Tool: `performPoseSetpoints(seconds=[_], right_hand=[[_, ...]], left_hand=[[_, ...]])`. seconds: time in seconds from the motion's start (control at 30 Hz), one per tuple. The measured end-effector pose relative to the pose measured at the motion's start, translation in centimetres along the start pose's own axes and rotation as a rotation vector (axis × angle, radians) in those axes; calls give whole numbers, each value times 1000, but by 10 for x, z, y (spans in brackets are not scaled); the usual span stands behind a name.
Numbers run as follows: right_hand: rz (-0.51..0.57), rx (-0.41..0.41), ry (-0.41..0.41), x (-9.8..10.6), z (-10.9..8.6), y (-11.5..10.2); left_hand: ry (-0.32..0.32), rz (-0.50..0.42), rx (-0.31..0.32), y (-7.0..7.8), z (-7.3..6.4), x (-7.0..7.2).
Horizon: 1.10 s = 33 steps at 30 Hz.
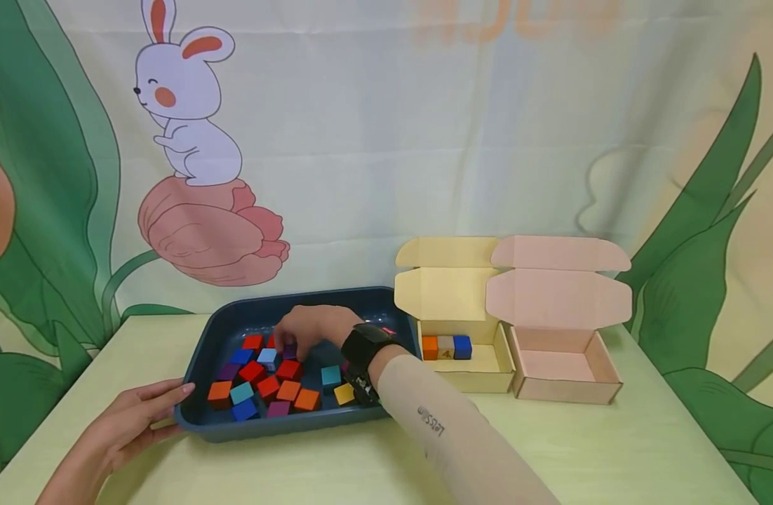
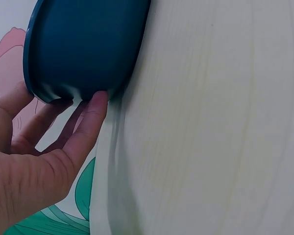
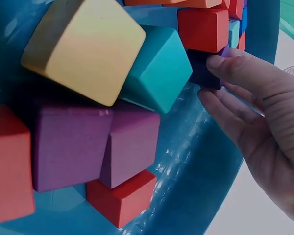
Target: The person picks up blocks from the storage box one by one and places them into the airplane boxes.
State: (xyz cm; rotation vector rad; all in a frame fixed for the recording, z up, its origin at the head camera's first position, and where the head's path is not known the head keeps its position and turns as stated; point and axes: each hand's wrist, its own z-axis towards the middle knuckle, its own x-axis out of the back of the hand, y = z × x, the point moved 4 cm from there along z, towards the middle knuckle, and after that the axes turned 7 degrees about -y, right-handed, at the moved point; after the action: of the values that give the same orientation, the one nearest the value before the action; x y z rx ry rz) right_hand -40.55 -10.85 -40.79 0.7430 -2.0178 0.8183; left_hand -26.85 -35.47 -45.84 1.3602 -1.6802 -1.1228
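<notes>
In the head view, the right hand (image 1: 316, 328) reaches into a dark blue tray (image 1: 298, 425), fingers pointing down. A dark purple cube (image 1: 290, 352) sits at its fingertips, partly covered by them; a light blue cube (image 1: 268, 359) is just left of it and a red cube (image 1: 289, 369) just on its near side. The left hand (image 1: 137, 415) holds the tray's left end, thumb at the rim. Right of the tray stand a pale yellow box (image 1: 468, 382), with three cubes in a row, and a pink box (image 1: 566, 391), both with lids up.

In the left wrist view, the thumb touches the rim while the other fingers curve against the outer wall and underside.

In the right wrist view, the dark purple cube is pinched inside the tray, thumb on one side and fingertips opposite. A teal cube (image 3: 161, 68) and a yellow cube (image 3: 88, 49) lie nearer the camera.
</notes>
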Motion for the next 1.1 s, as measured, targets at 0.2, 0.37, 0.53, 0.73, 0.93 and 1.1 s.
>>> performPoseSetpoints(seconds=[0.2,0.37,0.53,0.73,0.93,1.1], right_hand=[[-50,15,3,2,-3,-2],[-110,53,33,8,-9,-4],[-168,119,56,14,-16,-10],[-180,169,84,23,-30,-13],[-175,168,96,26,-46,-8],[-209,129,103,25,-60,-1]], left_hand=[[9,16,8,0,0,0],[15,33,7,2,1,-1],[11,43,8,2,1,-1],[12,63,14,2,0,-1],[16,32,12,0,0,-1],[18,33,11,0,1,0]])
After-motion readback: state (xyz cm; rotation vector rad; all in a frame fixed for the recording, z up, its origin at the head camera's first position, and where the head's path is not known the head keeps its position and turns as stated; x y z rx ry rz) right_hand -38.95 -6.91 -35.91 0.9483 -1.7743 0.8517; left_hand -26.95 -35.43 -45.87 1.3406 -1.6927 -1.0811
